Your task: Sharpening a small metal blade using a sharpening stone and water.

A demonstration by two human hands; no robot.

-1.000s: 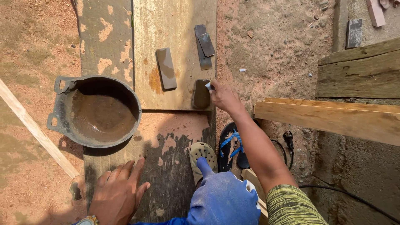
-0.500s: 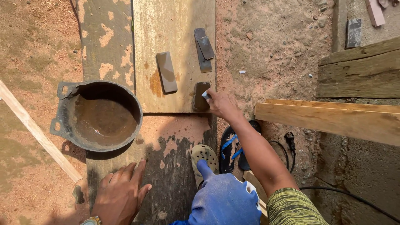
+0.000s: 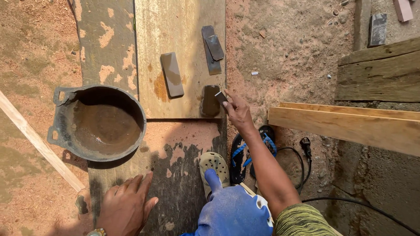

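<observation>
My right hand point(image 3: 238, 111) reaches forward and pinches a small flat grey piece point(image 3: 220, 96) at the upper right corner of a dark wet stone point(image 3: 209, 102). That stone lies at the near edge of a pale wooden board point(image 3: 175, 26). A longer grey stone point(image 3: 172, 74) rests on the same board to the left, with a wet stain beside it. Farther up lie two dark flat pieces point(image 3: 212, 49), one overlapping the other. My left hand point(image 3: 127, 209) is spread flat on a worn dark plank point(image 3: 179, 183) near me, holding nothing.
A battered black pot point(image 3: 59, 131) with muddy water stands at the left. A thin wooden strip point(image 3: 35, 140) crosses the sandy ground. Timber beams point(image 3: 350, 126) lie at the right, with a black cable point(image 3: 306, 146) near them. My sandalled foot point(image 3: 214, 164) and blue-clad knee point(image 3: 232, 209) are below.
My right hand has shifted slightly toward me beside the dark stone, still holding the small piece. My left hand stays on the plank.
</observation>
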